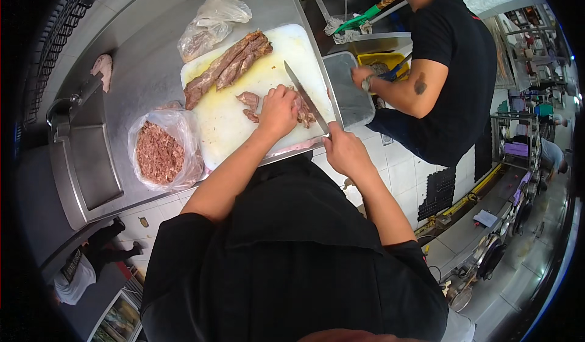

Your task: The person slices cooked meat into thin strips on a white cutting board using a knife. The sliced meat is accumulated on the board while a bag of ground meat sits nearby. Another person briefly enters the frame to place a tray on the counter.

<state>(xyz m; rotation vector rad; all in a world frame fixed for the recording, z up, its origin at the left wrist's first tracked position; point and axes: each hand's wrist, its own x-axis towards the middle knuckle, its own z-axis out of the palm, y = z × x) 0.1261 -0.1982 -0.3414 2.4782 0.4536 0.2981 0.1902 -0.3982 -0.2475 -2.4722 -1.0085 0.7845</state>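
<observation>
My right hand (346, 151) grips the handle of a long kitchen knife (302, 90), its blade pointing up and away across the white cutting board (224, 138). Beside the blade, my left hand (279, 113) holds down some cut cooked meat (305, 112) with curled fingers, which partly cover it. A few loose meat pieces (248, 102) lie just left of that hand. Across the board's far left part rests a long, browned slab of meat (228, 70). Yellowish juice wets the board around it.
A clear plastic bag of chopped meat (160, 152) stands open left of the board. Another plastic bag (215, 24) lies behind it. The steel counter (141, 74) has a sink (91, 166) at left. A co-worker (450, 77) bends near a plastic tub (349, 90) at right.
</observation>
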